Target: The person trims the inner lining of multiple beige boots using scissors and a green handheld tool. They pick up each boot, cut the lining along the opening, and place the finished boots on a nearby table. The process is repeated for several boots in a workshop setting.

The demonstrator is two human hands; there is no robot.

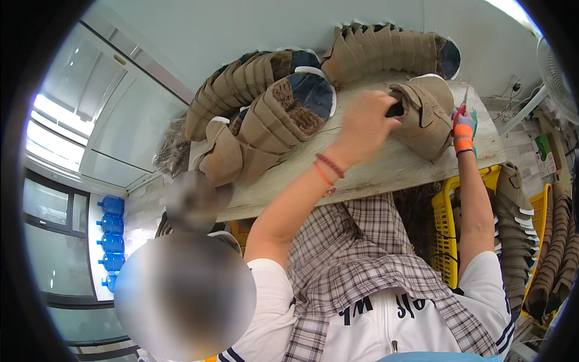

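A tan shoe upper (429, 114) with a strap across it and a dark lining stands on the worn whitish table (362, 166), right of its middle. At its opening is my left hand (368, 120), slightly blurred, with its fingers bent and drawn together; what they pinch, if anything, is hidden. On the upper's right side my right hand (464, 131), in an orange and grey glove, grips red-handled scissors (461, 112), their thin blades pointing away from me. Part of that hand is hidden by the upper.
Nested rows of tan uppers (386, 51) with brown fleece and dark linings line the table's back and left (274, 117). Yellow baskets (445, 232) and more stacked uppers (515, 235) stand below right. A fan (555, 72) is far right. Another person (184, 295), blurred, is at lower left.
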